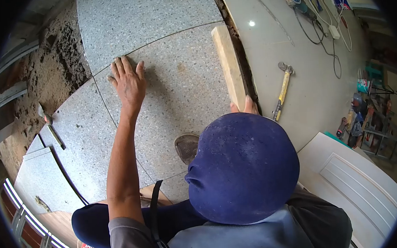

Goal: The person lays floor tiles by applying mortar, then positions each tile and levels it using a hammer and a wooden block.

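My left hand [130,85] lies flat with fingers apart on a speckled grey tile [177,75], its fingertips close to the joint with the tile beyond. Most of my right hand [249,105] is hidden behind my raised blue-clad knee; the visible fingers grip the near end of a squared wooden block [229,65]. That block lies along the tile's right edge, beside a dirt-filled gap. To its right, a hammer [283,90] with a yellow and black handle rests on the smooth floor.
A trowel [49,126] lies on the left tiles, near bare soil [57,50]. An angle grinder [299,4] and cables [322,30] are at upper right. A white panel [356,178] and piled tools [359,118] stand at right. My shoe [186,147] is on the tile.
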A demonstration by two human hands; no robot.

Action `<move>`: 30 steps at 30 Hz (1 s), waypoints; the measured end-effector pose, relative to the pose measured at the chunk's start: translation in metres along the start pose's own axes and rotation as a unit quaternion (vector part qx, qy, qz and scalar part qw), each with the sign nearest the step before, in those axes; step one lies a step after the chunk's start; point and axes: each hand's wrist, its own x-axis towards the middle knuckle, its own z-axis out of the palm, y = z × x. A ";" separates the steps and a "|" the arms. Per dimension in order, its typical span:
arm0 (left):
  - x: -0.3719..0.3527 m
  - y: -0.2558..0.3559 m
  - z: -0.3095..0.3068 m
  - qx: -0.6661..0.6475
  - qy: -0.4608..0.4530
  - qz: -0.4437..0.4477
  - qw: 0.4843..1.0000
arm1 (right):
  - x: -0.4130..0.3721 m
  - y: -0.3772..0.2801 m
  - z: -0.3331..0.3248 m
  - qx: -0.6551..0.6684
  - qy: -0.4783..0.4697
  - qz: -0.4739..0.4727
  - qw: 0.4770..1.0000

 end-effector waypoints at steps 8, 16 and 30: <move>-0.003 -0.007 0.002 -0.004 0.050 0.026 0.998 | 0.090 -0.041 -0.017 -0.037 -0.004 -0.040 0.999; -0.010 -0.021 -0.009 0.000 0.092 -0.007 0.996 | 0.081 -0.030 -0.014 -0.006 -0.032 -0.094 0.995; -0.040 -0.081 -0.038 -0.007 0.092 -0.176 0.980 | 0.009 -0.102 0.025 0.003 -0.100 -0.439 0.893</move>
